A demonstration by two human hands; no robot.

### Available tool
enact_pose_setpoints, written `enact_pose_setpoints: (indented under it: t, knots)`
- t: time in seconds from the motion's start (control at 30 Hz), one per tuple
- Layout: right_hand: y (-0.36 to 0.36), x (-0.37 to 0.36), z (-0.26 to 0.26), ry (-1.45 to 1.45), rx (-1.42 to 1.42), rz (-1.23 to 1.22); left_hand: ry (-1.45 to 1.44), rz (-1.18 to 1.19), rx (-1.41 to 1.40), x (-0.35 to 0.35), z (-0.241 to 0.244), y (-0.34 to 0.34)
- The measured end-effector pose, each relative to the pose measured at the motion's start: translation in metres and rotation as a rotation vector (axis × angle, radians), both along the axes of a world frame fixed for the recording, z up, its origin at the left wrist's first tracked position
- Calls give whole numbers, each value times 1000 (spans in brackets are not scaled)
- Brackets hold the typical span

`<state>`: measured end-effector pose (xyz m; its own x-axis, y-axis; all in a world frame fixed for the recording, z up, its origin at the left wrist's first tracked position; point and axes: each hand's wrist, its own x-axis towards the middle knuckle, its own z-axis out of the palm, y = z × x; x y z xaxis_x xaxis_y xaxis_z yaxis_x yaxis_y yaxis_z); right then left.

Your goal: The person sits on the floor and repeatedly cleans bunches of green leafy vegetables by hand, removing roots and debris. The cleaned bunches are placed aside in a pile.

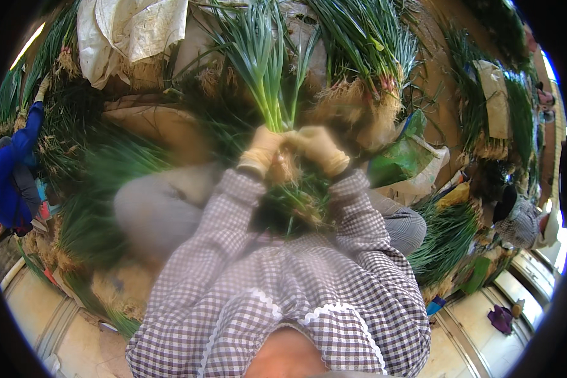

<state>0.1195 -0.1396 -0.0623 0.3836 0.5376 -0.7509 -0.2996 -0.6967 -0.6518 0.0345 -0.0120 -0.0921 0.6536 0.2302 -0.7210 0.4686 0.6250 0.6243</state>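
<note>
A bunch of green onions stands upright before me, its leaves pointing away and its bulbs and roots hanging below my hands. My left hand, in a pale yellowish glove, is closed around the lower stalks. At the right side of the same stalks is my right hand, gloved alike, its fingers bent against them near the left hand; exactly what its fingertips pinch is hidden. Loose green leaves and small onions lie in my lap beneath the hands.
Large rooted bunches lie ahead, beside a pale plastic sheet. A green-and-white sack is at right, near another onion pile. Blurred greens lie at left. A person in blue is at far left, another person at far right.
</note>
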Motion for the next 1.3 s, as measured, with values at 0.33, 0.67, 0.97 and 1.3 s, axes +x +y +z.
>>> enact_pose_setpoints:
  t: [0.33, 0.67, 0.97, 1.3]
  knots:
    - [17, -4, -52, -429, 73, -251, 56, -1, 137, -5, -1, -10]
    - [20, 10, -42, 425, 306, -672, -119, -123, -184, -7, 7, 7]
    - [19, 44, -37, -425, -294, 540, -548, 193, -139, -6, 50, 30]
    - [24, 104, -5, -628, -98, 346, -305, 230, -49, 9, 41, 42]
